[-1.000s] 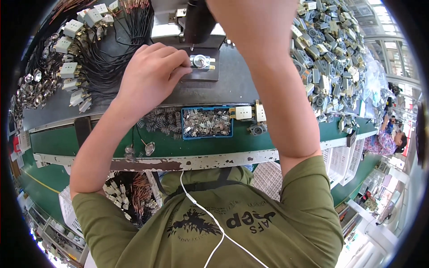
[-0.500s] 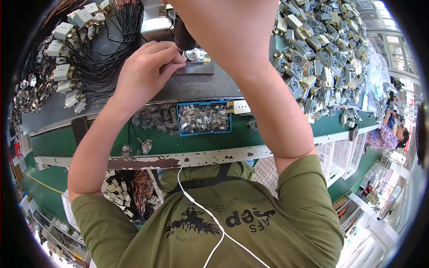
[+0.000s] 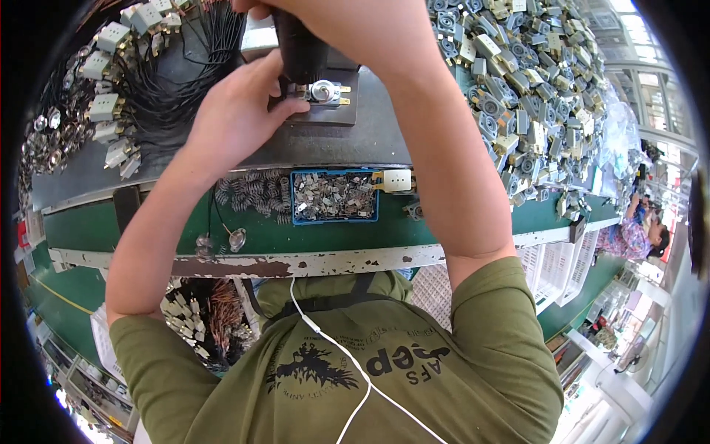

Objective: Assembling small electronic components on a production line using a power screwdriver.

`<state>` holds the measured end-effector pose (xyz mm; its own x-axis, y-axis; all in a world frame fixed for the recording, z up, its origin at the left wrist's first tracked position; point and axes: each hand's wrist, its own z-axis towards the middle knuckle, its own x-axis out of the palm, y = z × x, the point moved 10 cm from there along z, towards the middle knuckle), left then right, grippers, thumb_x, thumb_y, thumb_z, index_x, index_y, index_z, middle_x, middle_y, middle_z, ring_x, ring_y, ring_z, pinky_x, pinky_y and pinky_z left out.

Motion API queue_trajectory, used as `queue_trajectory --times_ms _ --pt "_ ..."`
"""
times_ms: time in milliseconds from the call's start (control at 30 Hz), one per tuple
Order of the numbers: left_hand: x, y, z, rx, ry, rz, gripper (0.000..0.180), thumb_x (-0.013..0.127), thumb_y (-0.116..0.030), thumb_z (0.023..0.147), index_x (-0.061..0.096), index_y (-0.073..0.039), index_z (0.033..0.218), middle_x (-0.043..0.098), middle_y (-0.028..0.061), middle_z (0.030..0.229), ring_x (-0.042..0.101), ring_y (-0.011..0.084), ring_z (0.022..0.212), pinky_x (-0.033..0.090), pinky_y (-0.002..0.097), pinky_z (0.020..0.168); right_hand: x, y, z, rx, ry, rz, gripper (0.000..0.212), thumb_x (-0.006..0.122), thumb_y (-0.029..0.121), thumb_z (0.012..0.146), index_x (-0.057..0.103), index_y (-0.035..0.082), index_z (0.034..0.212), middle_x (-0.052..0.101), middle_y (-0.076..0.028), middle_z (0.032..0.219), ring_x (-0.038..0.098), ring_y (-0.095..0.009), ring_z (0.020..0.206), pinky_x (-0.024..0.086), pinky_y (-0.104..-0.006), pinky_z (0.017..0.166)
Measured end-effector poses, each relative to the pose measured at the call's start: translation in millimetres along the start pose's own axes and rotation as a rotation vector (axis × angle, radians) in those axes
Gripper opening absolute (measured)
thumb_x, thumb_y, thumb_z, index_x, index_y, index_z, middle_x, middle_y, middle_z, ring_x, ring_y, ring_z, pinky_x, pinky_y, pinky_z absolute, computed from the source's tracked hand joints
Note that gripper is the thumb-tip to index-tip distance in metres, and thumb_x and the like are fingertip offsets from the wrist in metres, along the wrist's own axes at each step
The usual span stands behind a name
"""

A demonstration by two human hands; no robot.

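Note:
My right hand (image 3: pixel 333 18), partly cut off by the top edge, is closed around a black cylindrical tool (image 3: pixel 302 52). The tool points down, its lower end just left of a small grey switch-like part (image 3: pixel 323 92) with a round metal disc and brass tabs. That part rests on a dark metal block (image 3: pixel 336 115). Beside it, my left hand (image 3: pixel 238 111) has its thumb and fingers apart, the thumb tip close to the part's left end. The tool hides some of the left fingertips.
A blue tray (image 3: pixel 335 220) of small metal pieces stands nearer me, with springs (image 3: pixel 255 194) to its left and a white connector block (image 3: pixel 397 180) at its right. Grey parts (image 3: pixel 518 96) pile up at right; black wires (image 3: pixel 166 103) with white blocks lie left.
My left thumb and fingers have parted from their pinch at the part's left end. The black tool appears slightly further left, with more of it showing; my right hand has shifted left.

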<state>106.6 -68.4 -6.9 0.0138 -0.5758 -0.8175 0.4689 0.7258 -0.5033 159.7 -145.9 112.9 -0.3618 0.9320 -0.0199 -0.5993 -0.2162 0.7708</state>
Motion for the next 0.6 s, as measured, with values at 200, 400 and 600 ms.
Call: queue_trajectory --times_ms 200,400,600 --pt "17.8 20.7 4.2 -0.077 0.239 0.100 0.033 0.076 -0.033 0.089 0.064 -0.002 0.087 0.067 0.0120 0.090 0.068 0.0333 0.089 0.055 0.0430 0.078 0.9 14.1 -19.5 -0.095 -0.087 0.111 0.069 0.078 0.008 0.087 0.040 0.005 0.145 0.068 -0.008 0.103 0.068 -0.015 0.086 0.057 -0.0309 0.078" --pt "19.4 21.3 2.7 0.025 0.159 0.131 0.038 0.076 -0.036 0.089 0.063 -0.001 0.086 0.067 0.0142 0.087 0.068 0.0350 0.087 0.055 0.0445 0.076 -1.6 12.7 -25.9 -0.066 -0.150 0.128 0.063 0.078 0.008 0.088 0.043 0.004 0.141 0.068 -0.007 0.100 0.068 -0.014 0.083 0.057 -0.0298 0.075" --pt "17.4 14.9 5.0 0.019 0.179 0.075 0.037 0.076 -0.035 0.089 0.063 0.000 0.088 0.069 0.0150 0.088 0.068 0.0354 0.087 0.055 0.0445 0.077 -11.1 8.2 -25.1 -0.050 -0.212 0.147 0.058 0.078 0.007 0.089 0.046 0.004 0.136 0.069 -0.007 0.098 0.068 -0.013 0.080 0.057 -0.0286 0.072"
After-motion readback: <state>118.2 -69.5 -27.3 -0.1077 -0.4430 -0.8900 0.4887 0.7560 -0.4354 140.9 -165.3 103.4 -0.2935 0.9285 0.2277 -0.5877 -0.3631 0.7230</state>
